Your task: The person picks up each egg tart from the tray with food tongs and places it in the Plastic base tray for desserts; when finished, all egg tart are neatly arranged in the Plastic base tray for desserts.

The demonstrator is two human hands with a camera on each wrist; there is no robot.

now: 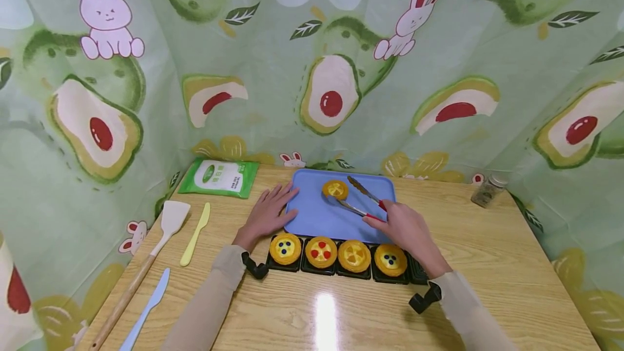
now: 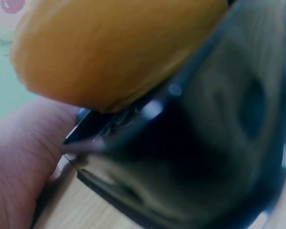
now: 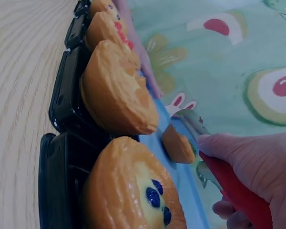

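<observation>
The right hand (image 1: 407, 229) is gripping the red handles of a pair of tongs (image 1: 363, 199), fingers curled round them, and the metal tips are sitting open on either side of a small yellow tart (image 1: 335, 189). That tart is lying on the far part of a blue tray (image 1: 317, 221) in the middle of the table (image 1: 487, 264). The left hand (image 1: 268, 211) is lying flat with straight, spread fingers, its fingertips touching the tray's left edge and holding nothing. Just in front of both hands, a row of black cups (image 1: 287, 267) is holding four more tarts (image 1: 354, 256), topped with blue, red or yellow spots. Further left on the table are lying a wooden spatula (image 1: 161, 234), a yellow knife (image 1: 195, 234), a blue knife (image 1: 146, 307) and a green packet (image 1: 220, 176). A small jar (image 1: 489, 190) is standing near the far right corner.
</observation>
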